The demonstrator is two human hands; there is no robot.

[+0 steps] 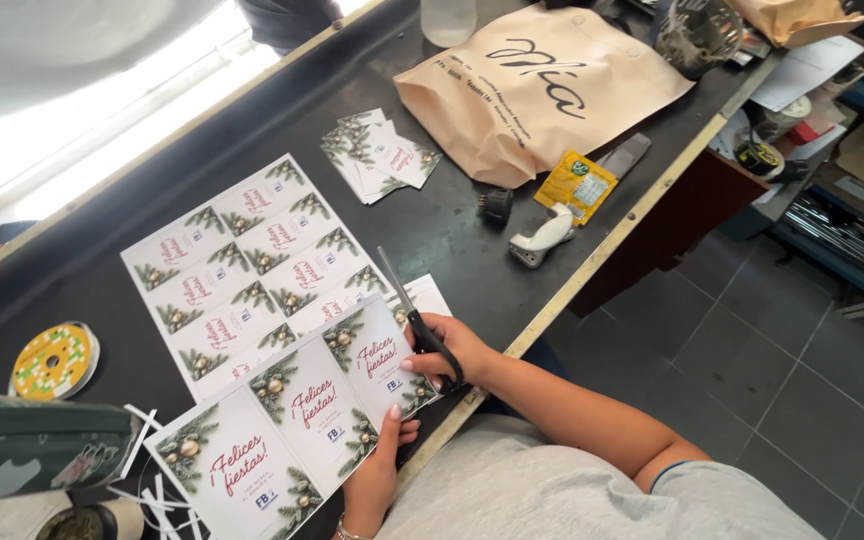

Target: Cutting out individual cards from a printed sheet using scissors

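Scissors (414,318) are gripped by the right hand (452,350), blades open over a strip of holiday cards (302,420), which is pinched at its near edge by the left hand (372,475), above the black table (432,230). Uncut card sheet (252,265) lies adj.

Item: card strip (302,410), which I held at its near edge in my left hand (372,480), my right hand (447,350) on the scissors (414,320) at its right end. Uncut card sheet (252,265) lay on the table (452,230) just beyond the strip. Cut cards (377,155) lay farther behind. Paper bag (542,85) stood beyond and right of the scissors; tape dispenser (542,237) lay between them. Ribbon spool (54,360) sat far left of my grip.
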